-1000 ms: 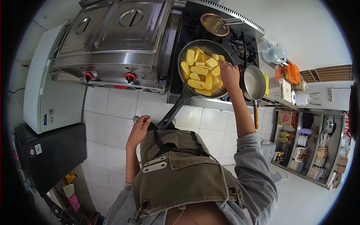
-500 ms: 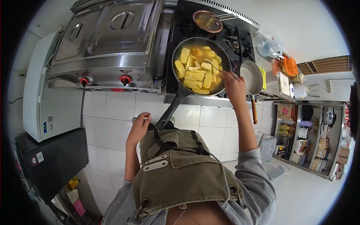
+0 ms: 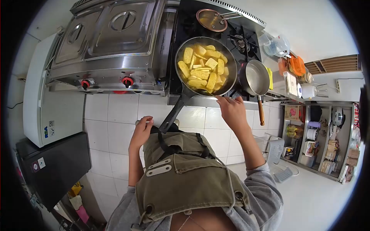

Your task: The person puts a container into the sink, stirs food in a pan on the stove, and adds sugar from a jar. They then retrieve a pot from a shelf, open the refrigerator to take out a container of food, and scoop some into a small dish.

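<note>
right of centre, the right hand (image 3: 234,112) pinches a thin utensil (image 3: 210,93), seemingly turning yellow pieces (image 3: 211,81); gentle nudging seems called for. the left hand (image 3: 141,131) hangs loosely uncurled.

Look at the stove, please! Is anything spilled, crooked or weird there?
Nothing stands out. The yellow food pieces sit inside the frying pan, and I see no spill on the visible parts of the stove.

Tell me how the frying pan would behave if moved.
The frying pan is probably heavy, holding many yellow pieces and liquid, which might slosh. Its long handle juts past the stove, so a bump could turn it.
</note>
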{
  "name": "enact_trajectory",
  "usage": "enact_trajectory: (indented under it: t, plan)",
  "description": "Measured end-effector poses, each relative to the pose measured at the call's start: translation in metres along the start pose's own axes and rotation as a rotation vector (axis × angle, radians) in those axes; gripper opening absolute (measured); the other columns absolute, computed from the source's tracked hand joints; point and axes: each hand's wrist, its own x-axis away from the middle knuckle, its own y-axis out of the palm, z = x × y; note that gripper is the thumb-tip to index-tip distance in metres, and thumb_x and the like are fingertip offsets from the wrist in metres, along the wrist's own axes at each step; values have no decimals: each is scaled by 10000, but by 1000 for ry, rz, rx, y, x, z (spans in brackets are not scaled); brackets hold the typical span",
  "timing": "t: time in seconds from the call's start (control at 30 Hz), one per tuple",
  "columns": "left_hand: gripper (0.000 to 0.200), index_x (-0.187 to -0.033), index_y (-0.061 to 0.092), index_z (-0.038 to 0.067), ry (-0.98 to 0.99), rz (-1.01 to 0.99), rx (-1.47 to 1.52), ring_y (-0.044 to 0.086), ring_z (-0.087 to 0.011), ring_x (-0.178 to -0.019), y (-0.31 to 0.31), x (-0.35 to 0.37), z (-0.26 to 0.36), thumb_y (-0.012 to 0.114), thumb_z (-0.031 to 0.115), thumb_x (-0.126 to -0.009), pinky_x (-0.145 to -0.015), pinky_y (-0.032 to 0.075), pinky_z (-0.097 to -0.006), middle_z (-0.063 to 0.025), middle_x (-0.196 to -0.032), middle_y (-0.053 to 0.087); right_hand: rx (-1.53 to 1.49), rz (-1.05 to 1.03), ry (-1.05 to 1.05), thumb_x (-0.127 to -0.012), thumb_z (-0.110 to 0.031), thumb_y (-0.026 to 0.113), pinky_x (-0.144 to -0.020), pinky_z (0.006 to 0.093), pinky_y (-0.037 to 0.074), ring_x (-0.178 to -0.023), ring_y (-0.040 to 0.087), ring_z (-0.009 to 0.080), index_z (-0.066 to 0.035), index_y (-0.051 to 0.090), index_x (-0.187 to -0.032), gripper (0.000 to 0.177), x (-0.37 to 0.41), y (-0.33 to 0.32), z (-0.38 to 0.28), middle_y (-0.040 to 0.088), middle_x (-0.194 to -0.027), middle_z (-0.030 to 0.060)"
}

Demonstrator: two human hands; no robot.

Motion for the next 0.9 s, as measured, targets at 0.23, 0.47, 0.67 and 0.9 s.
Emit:
enact_trajectory:
  t: [0.23, 0.47, 0.67, 0.9]
  plan:
    - [332, -1120, 526, -1, -23, 22, -3, 590, -264, -889, 1, 6, -6, 489, 257, -915, -808, 448, -334, -162, -1066, 585, 27, 93, 59, -827, -121, 538, -647, 341, 398, -607, 595, 213, -72, 615, -896, 114, -20, 39, 14, 627, -694, 69]
    - [338, -1119, 530, -2, 3, 37, 17, 592, -268, -889, 2, 10, -9, 493, 260, -910, -810, 446, -330, -170, -1046, 590, 52, 82, 95, -828, -120, 537, -653, 336, 403, -629, 606, 217, -69, 636, -858, 115, -32, 38, 25, 629, -679, 77]
    - [335, -1121, 530, -8, 6, 2, 0, 593, -264, -883, 3, 12, -14, 490, 250, -912, -818, 444, -337, -169, -1054, 588, -50, 164, 112, -828, -120, 569, -629, 323, 376, -622, 591, 198, -83, 644, -909, 116, -26, -13, 7, 629, -716, 53]
    - [316, -1102, 536, -16, 64, -19, -38, 594, -252, -854, 3, 9, -12, 499, 230, -906, -785, 457, -329, -167, -1047, 589, 65, 198, 133, -811, -117, 570, -616, 317, 368, -611, 583, 201, -87, 632, -965, 169, -28, 19, 19, 617, -705, 47]
